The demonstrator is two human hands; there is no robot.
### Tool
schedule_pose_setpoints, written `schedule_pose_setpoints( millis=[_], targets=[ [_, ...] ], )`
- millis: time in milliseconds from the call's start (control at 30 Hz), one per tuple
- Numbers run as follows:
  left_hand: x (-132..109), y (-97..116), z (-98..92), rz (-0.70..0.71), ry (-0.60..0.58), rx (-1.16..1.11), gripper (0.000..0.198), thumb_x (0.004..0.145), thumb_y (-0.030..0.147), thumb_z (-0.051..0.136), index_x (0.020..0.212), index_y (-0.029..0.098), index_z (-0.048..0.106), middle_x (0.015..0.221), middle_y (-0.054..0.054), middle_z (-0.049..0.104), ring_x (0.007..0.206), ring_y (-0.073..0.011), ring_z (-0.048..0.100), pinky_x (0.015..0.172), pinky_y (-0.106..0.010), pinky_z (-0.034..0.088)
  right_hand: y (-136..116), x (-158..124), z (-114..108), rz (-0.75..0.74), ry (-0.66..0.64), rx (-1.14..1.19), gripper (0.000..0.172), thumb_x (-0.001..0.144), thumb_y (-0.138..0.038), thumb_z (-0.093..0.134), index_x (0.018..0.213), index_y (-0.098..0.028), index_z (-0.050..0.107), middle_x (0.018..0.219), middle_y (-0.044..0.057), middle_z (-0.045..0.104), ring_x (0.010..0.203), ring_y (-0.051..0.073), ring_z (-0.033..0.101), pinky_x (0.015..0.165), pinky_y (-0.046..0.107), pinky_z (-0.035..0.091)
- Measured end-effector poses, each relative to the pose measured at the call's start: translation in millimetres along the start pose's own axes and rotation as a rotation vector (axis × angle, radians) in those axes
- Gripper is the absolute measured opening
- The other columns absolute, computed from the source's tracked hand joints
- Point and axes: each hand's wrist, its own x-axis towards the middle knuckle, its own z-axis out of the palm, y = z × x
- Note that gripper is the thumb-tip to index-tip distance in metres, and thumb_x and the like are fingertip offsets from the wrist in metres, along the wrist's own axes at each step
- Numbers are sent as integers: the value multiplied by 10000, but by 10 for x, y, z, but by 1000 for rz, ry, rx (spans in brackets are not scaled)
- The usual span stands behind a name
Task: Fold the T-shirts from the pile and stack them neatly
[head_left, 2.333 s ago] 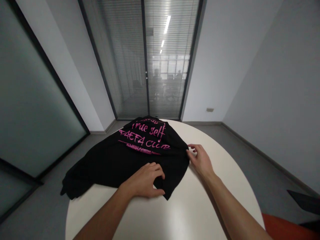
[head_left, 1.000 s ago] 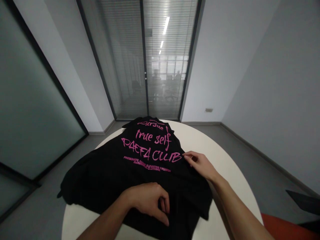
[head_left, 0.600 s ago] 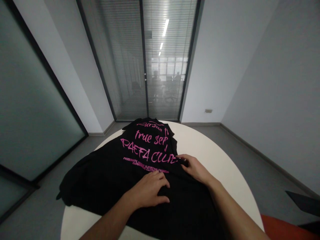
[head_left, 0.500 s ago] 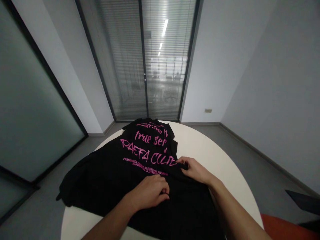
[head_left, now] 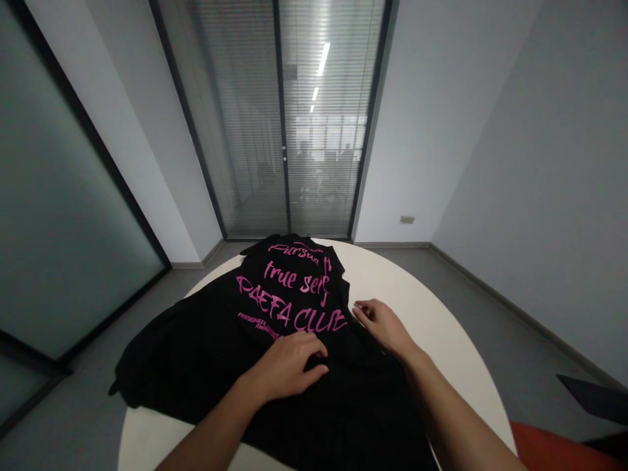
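Observation:
A black T-shirt point(head_left: 186, 353) with pink lettering lies spread on the round white table point(head_left: 417, 294). Its far end is narrow and folded inward, while the near part fans out wide. On the lower middle of the shirt rests my left hand point(head_left: 293, 366), fingers slightly bent and thumb apart, covering part of the small print. At the shirt's right edge, beside the large lettering, is my right hand point(head_left: 380, 325). Its thumb and fingers are loosely bent with no cloth seen between them. Whether its fingertips touch the shirt is hard to tell.
Beyond the table stands a glass partition point(head_left: 255, 131) with blinds. Frosted glass point(head_left: 63, 163) is on the left and a grey wall point(head_left: 554, 196) on the right. A red seat point(head_left: 544, 448) and a dark flat object point(head_left: 593, 399) show at lower right.
My right hand has let go of the shirt's right edge and moved slightly up. My left hand has shifted slightly up and left, its thumb and fingers wider apart.

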Motion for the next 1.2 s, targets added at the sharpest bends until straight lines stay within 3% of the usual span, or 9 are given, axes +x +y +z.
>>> schedule_pose_setpoints(
  millis=[100, 267, 400, 533, 633, 833, 900, 1033, 1200],
  targets=[
    [15, -109, 53, 22, 37, 50, 288, 873, 298, 719, 1148, 237, 658, 1158, -27, 662, 1095, -208, 597, 973, -339, 473, 32, 38, 69, -33, 6, -56, 482, 947, -539, 489, 1159, -191, 747, 1013, 114, 724, 903, 243, 655, 864, 350, 479],
    [31, -193, 124, 35, 68, 27, 218, 930, 266, 646, 1148, 247, 654, 1147, -13, 679, 1092, -187, 607, 987, -337, 489, -10, 47, 149, -57, 17, -120, 498, 957, -595, 468, 1120, -231, 766, 1159, 116, 707, 1098, 293, 620, 984, 423, 451],
    [65, -316, 113, 6, 282, 217, 241, 923, 252, 630, 1161, 247, 673, 1308, -50, 636, 1237, -239, 559, 1112, -441, 414, -27, 45, 226, -127, 20, -53, 385, 890, -548, 598, 1055, -239, 760, 1239, 101, 687, 1173, 308, 595, 1042, 461, 428],
    [11, -622, -57, -267, 620, 513, 360, 936, 273, 580, 1283, 201, 647, 1492, -133, 488, 1361, -332, 448, 1136, -515, 370, -40, 46, 268, -134, 21, 112, 248, 855, -466, 625, 897, -233, 698, 1210, 95, 694, 1146, 298, 614, 1028, 468, 437],
    [-95, -883, -218, -518, 733, 630, 494, 927, 311, 589, 1393, 148, 564, 1504, -184, 459, 1332, -368, 462, 1078, -517, 416, -68, 47, 229, -102, 52, 340, 253, 856, -464, 613, 800, -220, 580, 1207, 96, 690, 1103, 266, 634, 980, 418, 463],
    [-191, -1134, -346, -631, 669, 630, 224, 953, 243, 524, 1037, 226, 730, 1210, -88, 664, 1102, -290, 594, 925, -422, 470, -9, 94, 46, 32, 365, 590, 349, 814, -470, 641, 693, -231, 418, 734, 10, 644, 736, 177, 581, 692, 287, 443],
    [-197, -1135, -360, -643, 693, 627, 239, 963, 238, 503, 1065, 222, 719, 1187, -89, 672, 1078, -282, 597, 908, -408, 466, 33, 108, -24, 86, 462, 565, 347, 780, -463, 652, 671, -234, 416, 658, -8, 593, 645, 156, 517, 619, 277, 399],
    [-246, -1112, -400, -674, 812, 670, 339, 970, 279, 498, 1264, 186, 640, 1317, -127, 620, 1176, -316, 550, 985, -448, 422, 72, 112, -176, 180, 660, 510, 286, 717, -445, 652, 673, -232, 467, 720, 25, 635, 700, 176, 551, 673, 301, 444],
    [-288, -1085, -464, -649, 759, 643, 283, 990, 281, 454, 1015, 198, 723, 1108, -111, 709, 1176, -307, 551, 1062, -471, 360, 97, 95, -298, 305, 828, 532, 246, 654, -410, 659, 751, -212, 551, 777, 49, 657, 773, 204, 597, 776, 348, 497]
  ],
)
